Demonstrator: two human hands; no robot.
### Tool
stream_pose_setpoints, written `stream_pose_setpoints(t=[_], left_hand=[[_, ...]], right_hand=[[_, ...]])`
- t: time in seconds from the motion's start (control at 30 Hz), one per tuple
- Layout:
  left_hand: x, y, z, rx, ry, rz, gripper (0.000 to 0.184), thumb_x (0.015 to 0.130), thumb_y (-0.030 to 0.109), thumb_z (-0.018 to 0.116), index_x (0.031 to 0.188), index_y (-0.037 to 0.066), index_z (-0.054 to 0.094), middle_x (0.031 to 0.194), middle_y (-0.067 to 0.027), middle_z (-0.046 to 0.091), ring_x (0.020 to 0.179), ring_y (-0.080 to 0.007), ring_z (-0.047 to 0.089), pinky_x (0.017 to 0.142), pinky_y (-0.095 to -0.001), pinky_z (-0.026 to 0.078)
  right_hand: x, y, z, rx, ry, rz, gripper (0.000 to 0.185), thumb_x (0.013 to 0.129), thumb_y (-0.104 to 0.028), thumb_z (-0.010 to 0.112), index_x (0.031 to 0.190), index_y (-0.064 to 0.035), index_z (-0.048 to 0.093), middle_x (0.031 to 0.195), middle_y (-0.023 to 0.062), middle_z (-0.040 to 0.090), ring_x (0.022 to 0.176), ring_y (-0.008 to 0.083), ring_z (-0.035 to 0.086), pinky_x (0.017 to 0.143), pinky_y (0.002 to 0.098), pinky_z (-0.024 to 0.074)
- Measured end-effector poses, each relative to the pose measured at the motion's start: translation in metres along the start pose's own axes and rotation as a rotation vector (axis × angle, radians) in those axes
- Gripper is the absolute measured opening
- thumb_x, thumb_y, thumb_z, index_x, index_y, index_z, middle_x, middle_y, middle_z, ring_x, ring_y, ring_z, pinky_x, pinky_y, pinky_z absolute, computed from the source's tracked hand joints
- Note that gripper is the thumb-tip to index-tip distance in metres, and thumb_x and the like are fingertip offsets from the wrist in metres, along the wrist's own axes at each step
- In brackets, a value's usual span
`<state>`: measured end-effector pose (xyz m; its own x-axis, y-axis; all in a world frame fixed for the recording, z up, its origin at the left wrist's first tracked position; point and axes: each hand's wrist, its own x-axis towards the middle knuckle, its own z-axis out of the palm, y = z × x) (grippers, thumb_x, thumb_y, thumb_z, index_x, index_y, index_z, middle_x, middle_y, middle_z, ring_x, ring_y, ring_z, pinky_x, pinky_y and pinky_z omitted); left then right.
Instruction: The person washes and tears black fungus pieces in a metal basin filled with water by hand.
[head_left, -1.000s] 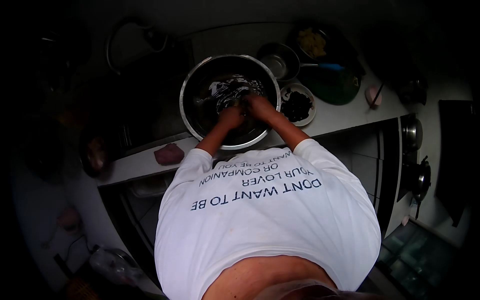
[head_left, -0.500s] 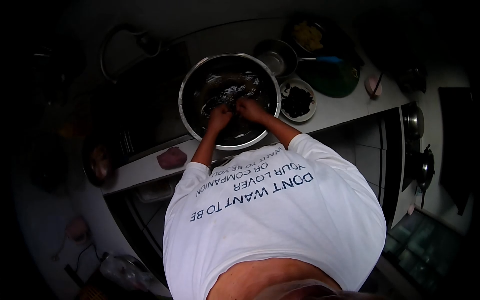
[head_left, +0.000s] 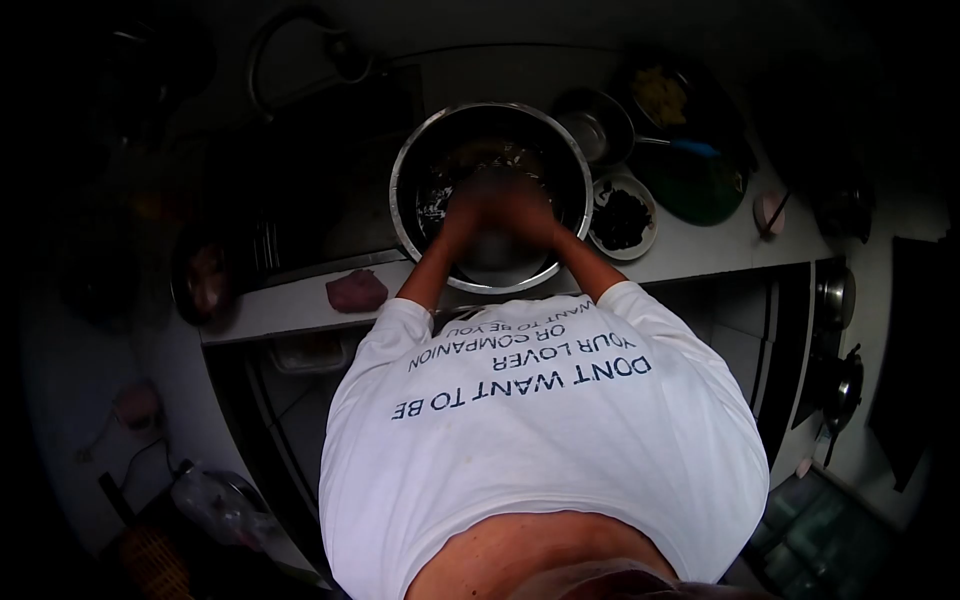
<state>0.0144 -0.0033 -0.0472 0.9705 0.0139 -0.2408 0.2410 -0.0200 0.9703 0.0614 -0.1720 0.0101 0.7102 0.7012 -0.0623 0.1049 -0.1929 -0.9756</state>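
A large round metal basin stands on the counter in front of me, holding dark, rippling water. Both hands reach down into it, close together near its middle. My left hand is dim and smeared by motion. So is my right hand, just beside it. Their fingers do not show, and whatever they may hold in the basin is hidden. To the right of the basin, close to its rim, sits a white plate of dark pieces.
Behind the plate stands a saucepan with a blue-tipped handle. Farther right lie a dark green board and some yellow food pieces. A purplish cloth rests on the counter's front edge, left of the basin. A curved faucet rises behind.
The camera view has shifted, so the basin and counter appear farther right. My hands, seen half-curled at the water before, now appear blurred and close together in the basin.
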Motion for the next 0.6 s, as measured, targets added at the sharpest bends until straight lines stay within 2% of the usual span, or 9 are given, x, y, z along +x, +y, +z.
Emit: stream_pose_setpoints(t=[0.03,0.1,0.13,0.23,0.43,0.6], left_hand=[[-0.002,0.006,0.001,-0.081,-0.006,-0.087,0.021,0.078,0.021,0.057,0.091,0.006,0.054,0.069,-0.0008,0.053,0.056,-0.0084,0.048,0.051,-0.0222,0.041],[-0.025,0.076,0.007,-0.308,-0.016,-0.364,0.020,0.078,0.022,0.057,0.091,0.008,0.054,0.069,0.0000,0.054,0.058,-0.0083,0.048,0.053,-0.0226,0.041],[-0.023,0.071,0.006,-0.282,-0.031,-0.376,0.019,0.077,0.021,0.058,0.091,0.009,0.054,0.073,0.0005,0.055,0.063,-0.0086,0.050,0.056,-0.0238,0.043],[-0.028,0.079,0.009,-0.274,0.039,-0.287,0.018,0.076,0.021,0.058,0.089,0.009,0.054,0.076,0.0003,0.055,0.067,-0.0087,0.051,0.056,-0.0237,0.043],[-0.021,0.065,0.006,-0.278,0.008,-0.224,0.017,0.075,0.021,0.060,0.085,0.009,0.054,0.076,0.0007,0.054,0.069,-0.0080,0.051,0.055,-0.0223,0.042],[-0.024,0.075,0.006,-0.170,-0.068,-0.201,0.017,0.073,0.020,0.062,0.082,0.008,0.054,0.075,0.0009,0.053,0.068,-0.0075,0.050,0.055,-0.0206,0.040]], right_hand=[[0.000,0.001,0.000,0.053,0.013,0.031,0.015,0.077,-0.001,0.052,0.089,-0.0055,0.044,0.082,0.0069,0.053,0.072,0.0159,0.058,0.059,0.0244,0.0480],[0.000,-0.001,0.001,0.217,0.054,0.130,0.017,0.077,0.000,0.052,0.090,-0.0051,0.044,0.082,0.0072,0.053,0.071,0.0153,0.058,0.059,0.0244,0.0478],[-0.001,-0.005,0.001,0.328,0.082,0.199,0.018,0.076,0.001,0.053,0.091,-0.0050,0.044,0.082,0.0074,0.053,0.071,0.0151,0.057,0.059,0.0245,0.0477],[-0.002,-0.010,0.003,0.311,0.173,0.206,0.030,0.075,0.000,0.057,0.101,-0.0049,0.044,0.086,0.0083,0.053,0.072,0.0143,0.057,0.061,0.0255,0.0480],[-0.001,-0.014,-0.001,0.440,0.156,0.229,0.025,0.077,-0.009,0.057,0.098,-0.0022,0.044,0.079,0.0068,0.055,0.068,0.0129,0.056,0.058,0.0239,0.0473],[-0.005,-0.019,-0.003,0.402,0.108,0.349,0.024,0.078,-0.015,0.058,0.097,-0.0022,0.048,0.077,0.0057,0.056,0.064,0.0114,0.055,0.057,0.0223,0.0469]])
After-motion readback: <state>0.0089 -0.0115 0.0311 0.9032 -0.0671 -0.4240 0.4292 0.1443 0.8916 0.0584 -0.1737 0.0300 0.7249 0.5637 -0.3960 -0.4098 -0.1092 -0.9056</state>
